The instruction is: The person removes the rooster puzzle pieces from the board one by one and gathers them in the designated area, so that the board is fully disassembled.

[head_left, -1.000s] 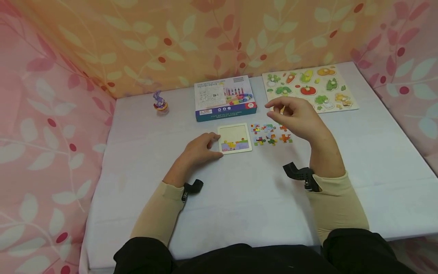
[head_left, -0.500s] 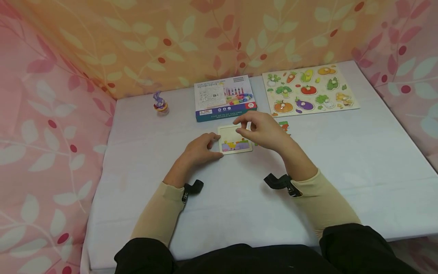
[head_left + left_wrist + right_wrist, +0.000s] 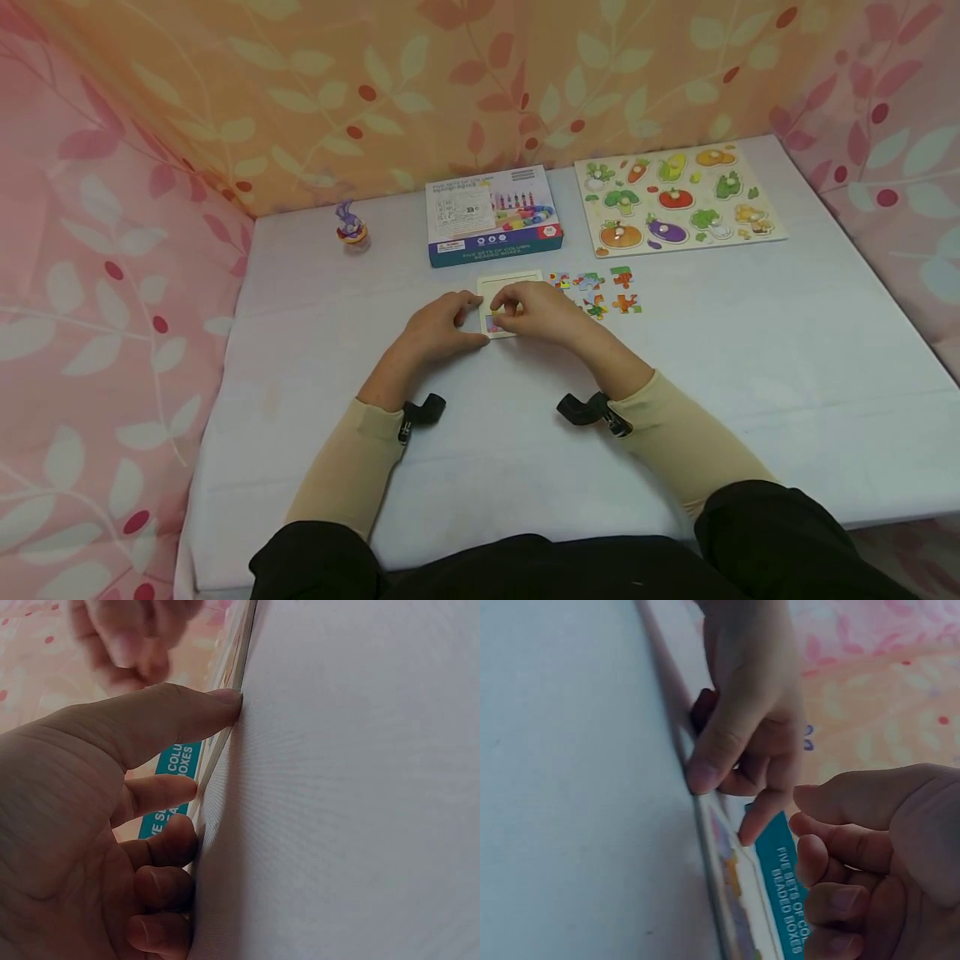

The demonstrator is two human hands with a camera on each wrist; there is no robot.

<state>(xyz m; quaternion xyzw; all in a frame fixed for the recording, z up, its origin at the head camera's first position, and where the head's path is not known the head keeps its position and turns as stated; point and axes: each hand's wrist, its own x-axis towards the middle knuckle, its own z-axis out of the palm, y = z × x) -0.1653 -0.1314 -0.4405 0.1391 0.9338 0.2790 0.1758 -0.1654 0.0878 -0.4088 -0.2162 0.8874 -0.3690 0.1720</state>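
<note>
A small square puzzle board [image 3: 486,287] with a pale rim lies mid-table, a strip of coloured picture along its near side. My left hand [image 3: 438,327] holds its left near corner, thumb on the near edge and index finger on the left edge; the left wrist view shows the thumb [image 3: 225,697] on the rim. Over the board hovers my right hand [image 3: 542,312], covering much of it. Its fingers [image 3: 832,900] are loosely bent, thumb and index tips close together, and no piece is visible between them. Several jigsaw pieces [image 3: 626,304] lie right of the board, some partly behind that hand.
Behind the board lies a boxed bead set [image 3: 491,212]. A vegetable picture board [image 3: 678,200] is at the back right, and a small purple figurine [image 3: 351,227] stands at the back left. Patterned curtains [image 3: 465,83] border the white table [image 3: 300,350].
My right hand has moved left and down, from above the pieces near the vegetable board to over the puzzle board. The left hand stays in place on the board's corner.
</note>
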